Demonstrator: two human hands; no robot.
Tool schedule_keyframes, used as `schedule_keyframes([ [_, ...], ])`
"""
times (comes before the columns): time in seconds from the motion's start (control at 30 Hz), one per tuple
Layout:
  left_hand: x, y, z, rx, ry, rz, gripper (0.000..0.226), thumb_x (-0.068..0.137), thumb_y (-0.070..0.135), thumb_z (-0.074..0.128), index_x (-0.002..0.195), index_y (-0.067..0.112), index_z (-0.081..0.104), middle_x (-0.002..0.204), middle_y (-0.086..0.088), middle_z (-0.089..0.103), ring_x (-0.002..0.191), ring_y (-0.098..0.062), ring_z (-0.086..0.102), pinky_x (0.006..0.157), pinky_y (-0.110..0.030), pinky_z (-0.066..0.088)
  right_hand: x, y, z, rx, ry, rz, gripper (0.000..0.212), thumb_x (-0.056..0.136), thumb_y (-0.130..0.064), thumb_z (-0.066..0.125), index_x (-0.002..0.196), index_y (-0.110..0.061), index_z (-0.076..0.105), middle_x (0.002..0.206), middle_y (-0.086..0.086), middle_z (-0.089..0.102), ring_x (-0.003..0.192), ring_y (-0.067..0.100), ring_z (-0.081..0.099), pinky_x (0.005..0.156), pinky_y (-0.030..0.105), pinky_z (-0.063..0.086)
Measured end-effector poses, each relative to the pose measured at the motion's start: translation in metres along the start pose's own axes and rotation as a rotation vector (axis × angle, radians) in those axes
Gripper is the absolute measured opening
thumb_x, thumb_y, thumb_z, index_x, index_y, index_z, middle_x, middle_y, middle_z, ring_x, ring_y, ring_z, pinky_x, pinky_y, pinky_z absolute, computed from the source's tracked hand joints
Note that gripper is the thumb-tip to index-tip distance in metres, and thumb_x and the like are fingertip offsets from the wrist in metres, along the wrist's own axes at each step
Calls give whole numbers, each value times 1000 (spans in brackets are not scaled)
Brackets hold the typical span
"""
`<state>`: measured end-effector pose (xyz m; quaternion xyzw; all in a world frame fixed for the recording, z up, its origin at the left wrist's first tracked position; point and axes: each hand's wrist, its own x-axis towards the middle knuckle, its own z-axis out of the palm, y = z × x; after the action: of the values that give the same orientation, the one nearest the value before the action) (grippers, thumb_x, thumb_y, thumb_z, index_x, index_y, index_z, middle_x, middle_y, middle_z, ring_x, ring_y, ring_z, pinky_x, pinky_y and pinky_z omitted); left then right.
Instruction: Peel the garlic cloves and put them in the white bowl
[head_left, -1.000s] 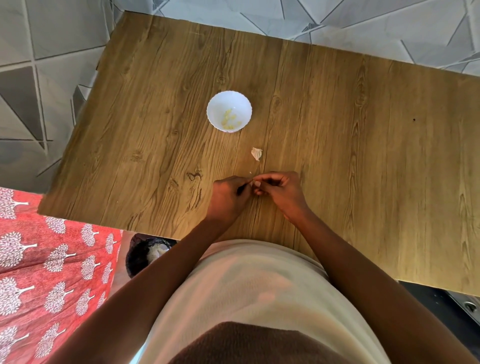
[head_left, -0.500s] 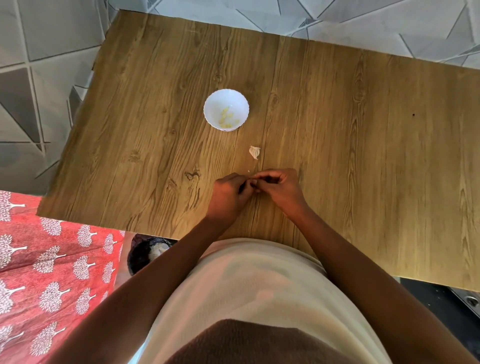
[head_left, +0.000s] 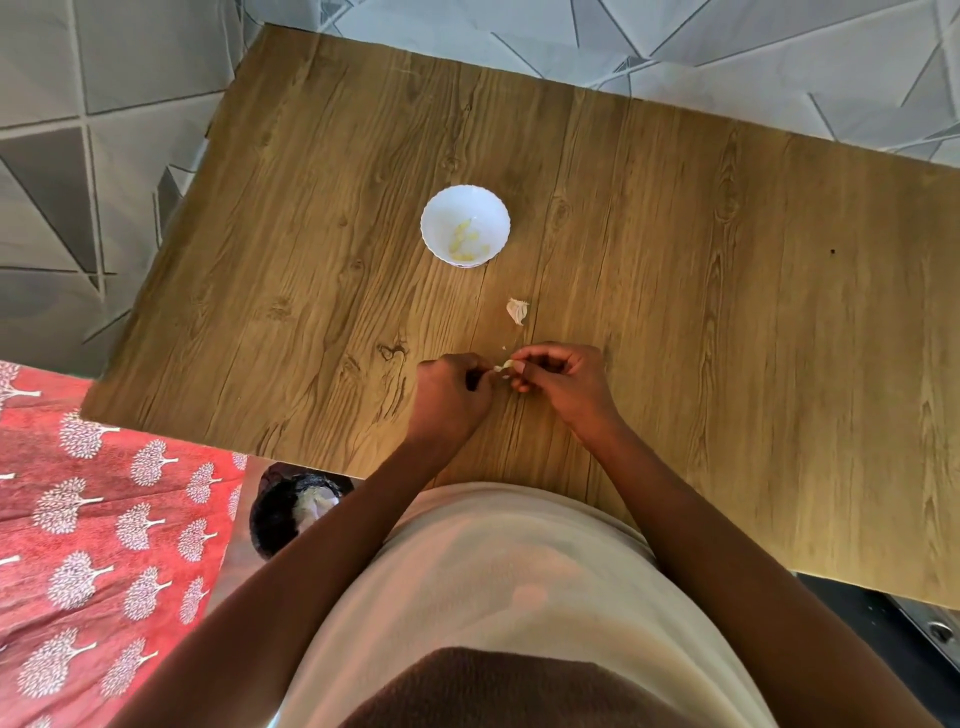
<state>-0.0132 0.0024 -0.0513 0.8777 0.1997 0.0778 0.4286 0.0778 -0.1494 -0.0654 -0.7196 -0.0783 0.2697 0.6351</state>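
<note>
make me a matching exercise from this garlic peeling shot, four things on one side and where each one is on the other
Things:
1. white bowl
2. loose garlic piece
3. garlic clove
4. peeled cloves

Places:
A. pinched between the left hand and right hand
B. inside the bowl
C. on the table, between bowl and hands
D. on the table, beyond the hands

Pairs: 1-D, 2-C, 3-A, 4-B

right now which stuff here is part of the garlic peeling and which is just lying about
Job: garlic clove pinched between left hand and right hand; unpeeled clove; white bowl holding peeled cloves.
Lying about: dark bin; red patterned cloth.
</note>
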Motion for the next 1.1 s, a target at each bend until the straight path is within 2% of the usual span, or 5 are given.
schedule_keyframes([
  [0.17, 0, 2, 3, -21, 79, 61, 26, 85, 8, 79, 110, 0, 76, 95, -7, 78, 76, -11, 72, 72, -18, 59, -1, -3, 3, 7, 6, 16, 16, 91, 5, 70, 106, 3, 74, 89, 17, 77, 72, 17, 72, 69, 25, 58],
  [0.37, 4, -4, 7, -103, 13, 43, 17, 92, 11, 75, 107, 15, 81, 95, 5, 79, 83, -3, 71, 81, -26, 60, -3, -5, 3, 17, -14, 13, 15, 92, 2, 70, 107, 3, 74, 87, 9, 77, 75, 14, 70, 67, 25, 57],
  [0.6, 4, -6, 8, -46, 28, 121, 22, 88, -8, 66, 99, 6, 79, 90, -6, 78, 78, -13, 71, 76, -32, 59, -3, -7, 4, -24, -13, -13, 12, 88, 1, 75, 100, 3, 76, 80, 7, 76, 71, 16, 70, 68, 28, 57],
  [0.8, 5, -3, 9, -27, 80, 206, 22, 82, -1, 59, 90, 4, 80, 84, -6, 78, 72, -16, 72, 68, -27, 58, -1, -10, 7, -18, -26, 26, 14, 89, 9, 70, 92, -3, 75, 73, 3, 73, 67, 14, 66, 65, 27, 56],
  [1.1, 3, -7, 10, -162, 40, 115, 11, 89, 6, 75, 97, 11, 79, 89, 3, 76, 78, -7, 70, 71, -24, 58, 0, -12, 5, -52, 8, 26, 21, 92, 7, 67, 111, 5, 74, 93, 14, 77, 77, 16, 73, 73, 24, 59],
])
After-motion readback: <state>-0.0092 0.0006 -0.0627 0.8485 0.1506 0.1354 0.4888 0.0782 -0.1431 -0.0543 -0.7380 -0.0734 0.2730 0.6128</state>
